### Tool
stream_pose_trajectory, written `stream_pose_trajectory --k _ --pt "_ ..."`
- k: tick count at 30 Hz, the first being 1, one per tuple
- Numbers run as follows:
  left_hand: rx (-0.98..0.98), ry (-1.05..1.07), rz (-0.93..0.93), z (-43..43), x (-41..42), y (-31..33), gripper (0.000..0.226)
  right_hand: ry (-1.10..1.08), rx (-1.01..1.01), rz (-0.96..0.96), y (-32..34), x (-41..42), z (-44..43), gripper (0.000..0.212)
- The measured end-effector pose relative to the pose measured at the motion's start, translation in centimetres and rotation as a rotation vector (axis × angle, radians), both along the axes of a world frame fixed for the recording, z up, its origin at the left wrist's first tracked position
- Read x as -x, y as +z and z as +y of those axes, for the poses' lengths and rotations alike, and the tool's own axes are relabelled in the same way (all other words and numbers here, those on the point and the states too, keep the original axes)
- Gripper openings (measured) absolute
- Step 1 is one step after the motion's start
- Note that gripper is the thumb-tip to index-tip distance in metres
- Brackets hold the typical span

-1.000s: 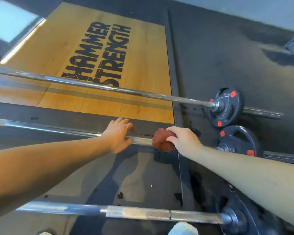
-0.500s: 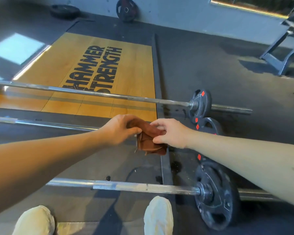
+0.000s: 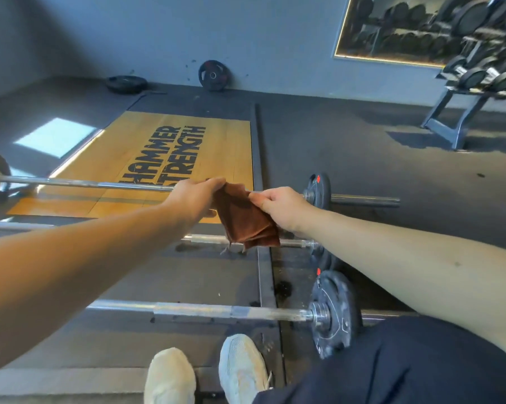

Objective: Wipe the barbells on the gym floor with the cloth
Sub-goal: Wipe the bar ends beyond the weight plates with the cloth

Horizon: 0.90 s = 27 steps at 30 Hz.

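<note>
Three barbells lie across the floor (image 3: 362, 158), one behind another: the near barbell (image 3: 216, 312) just ahead of the shoes (image 3: 170, 377) at 6 o'clock, the middle barbell (image 3: 205, 239) beyond it, and the far barbell (image 3: 100, 185) across the platform (image 3: 129, 153). The cloth (image 3: 246, 223) hangs over the middle one, between the left hand (image 3: 193, 199) and the right hand (image 3: 283, 205). A dumbbell rack (image 3: 479, 68) stands at 2 o'clock.

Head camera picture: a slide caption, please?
Left hand and right hand pinch a brown cloth above three barbells on the gym floor.

Both hands, left hand (image 3: 194, 196) and right hand (image 3: 283, 207), pinch a brown cloth (image 3: 246, 220), seemingly clear above three floor barbells (image 3: 216, 310).
</note>
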State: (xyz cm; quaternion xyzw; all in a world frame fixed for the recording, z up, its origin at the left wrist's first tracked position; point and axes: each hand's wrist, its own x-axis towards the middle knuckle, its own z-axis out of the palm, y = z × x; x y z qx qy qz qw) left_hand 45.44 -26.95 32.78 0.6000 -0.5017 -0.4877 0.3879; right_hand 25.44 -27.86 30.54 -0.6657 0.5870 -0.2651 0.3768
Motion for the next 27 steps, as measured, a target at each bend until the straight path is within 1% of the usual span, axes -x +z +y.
stream_pose_trajectory --k 2,3,6,8,10,11,12,13,14,15,16,17,18,19,21,22,23,25,26,27 --pt "-0.046 0.024 0.097 0.1 0.1 -0.6 0.028 -0.031 -0.022 -0.050 0.1 -0.3 0.6 0.035" --pt "-0.066 0.007 0.100 0.1 0.2 -0.9 0.029 -0.049 -0.028 -0.062 0.1 -0.3 0.8 0.037" --pt "-0.072 -0.133 0.116 0.9 0.6 -1.6 0.024 -0.092 -0.029 -0.054 0.6 0.5 1.7 0.041" --pt "-0.050 -0.201 0.129 1.7 1.5 -2.0 0.033 -0.112 -0.005 -0.016 0.8 1.6 2.5 0.039" --pt "-0.018 -0.209 0.104 2.7 2.9 -2.2 0.045 -0.127 0.013 0.019 0.8 3.0 3.3 0.036" --pt "-0.006 -0.200 0.115 3.1 3.7 -2.3 0.045 -0.129 0.019 0.034 0.9 3.6 3.7 0.034" --pt "0.006 -0.189 0.144 3.5 4.5 -2.6 0.041 -0.130 0.017 0.040 0.9 4.2 4.0 0.030" --pt "0.015 -0.174 0.168 3.8 5.3 -2.8 0.034 -0.123 -0.005 0.007 0.9 4.7 4.4 0.025" --pt "0.026 -0.161 0.170 4.1 6.0 -3.0 0.028 -0.104 -0.050 -0.070 0.9 5.2 4.9 0.020" --pt "0.035 -0.161 0.144 4.4 6.6 -3.0 0.023 -0.077 -0.101 -0.155 0.9 5.7 5.4 0.027" --pt "0.036 -0.169 0.109 4.5 7.1 -3.2 0.020 -0.042 -0.159 -0.222 0.7 6.3 5.9 0.047" --pt "0.027 -0.180 0.066 4.6 7.6 -3.3 0.018 -0.012 -0.209 -0.247 0.4 7.0 6.5 0.065" --pt "0.015 -0.187 0.028 4.7 8.2 -3.5 0.020 0.009 -0.232 -0.236 -0.1 7.7 7.2 0.074" --pt "-0.006 -0.195 -0.012 4.8 8.8 -3.6 0.023 0.019 -0.235 -0.191 -0.7 8.4 7.9 0.076" --pt "-0.070 -0.206 -0.079 4.8 10.4 -4.1 0.035 -0.008 -0.221 -0.049 -1.8 9.6 9.1 0.074" --pt "-0.110 -0.212 -0.104 4.7 11.3 -4.6 0.041 -0.041 -0.204 -0.007 -2.4 10.3 9.7 0.071" --pt "-0.145 -0.214 -0.116 4.8 12.3 -5.1 0.046 -0.070 -0.197 -0.018 -3.2 11.2 10.1 0.066" --pt "-0.185 -0.217 -0.101 4.9 14.3 -5.9 0.050 -0.121 -0.212 -0.120 -4.9 13.1 10.7 0.051" --pt "-0.220 -0.234 -0.074 4.9 15.4 -6.2 0.048 -0.142 -0.225 -0.155 -5.5 14.1 11.0 0.047" --pt "-0.256 -0.262 -0.036 4.9 16.4 -6.7 0.041 -0.166 -0.231 -0.163 -5.9 15.1 11.1 0.047"
